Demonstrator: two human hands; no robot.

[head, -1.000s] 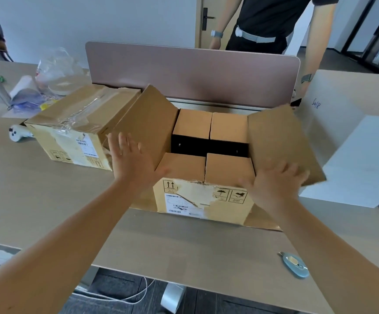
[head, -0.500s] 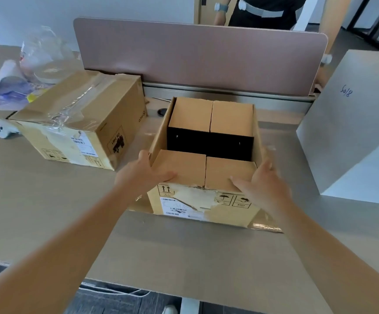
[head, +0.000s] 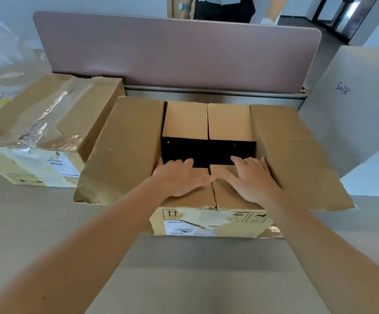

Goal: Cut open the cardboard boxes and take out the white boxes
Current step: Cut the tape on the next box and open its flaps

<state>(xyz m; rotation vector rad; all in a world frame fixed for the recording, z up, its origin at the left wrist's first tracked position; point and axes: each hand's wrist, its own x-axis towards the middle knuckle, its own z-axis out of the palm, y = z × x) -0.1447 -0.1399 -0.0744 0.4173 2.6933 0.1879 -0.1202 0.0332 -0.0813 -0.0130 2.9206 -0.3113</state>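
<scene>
The big brown cardboard box (head: 209, 168) sits open on the grey table (head: 184, 268). The left hand (head: 179, 177) and right hand (head: 249, 177) lie flat on its near flaps, fingers straight, holding nothing. A large white box (head: 361, 123) stands just beside it on the right.

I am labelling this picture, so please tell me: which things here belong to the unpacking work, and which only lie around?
Part of the job:
open cardboard box
left hand and right hand, flat on its inner flaps
taped cardboard box
white box

Just lying about:
plastic bag
desk divider
person behind it
</scene>
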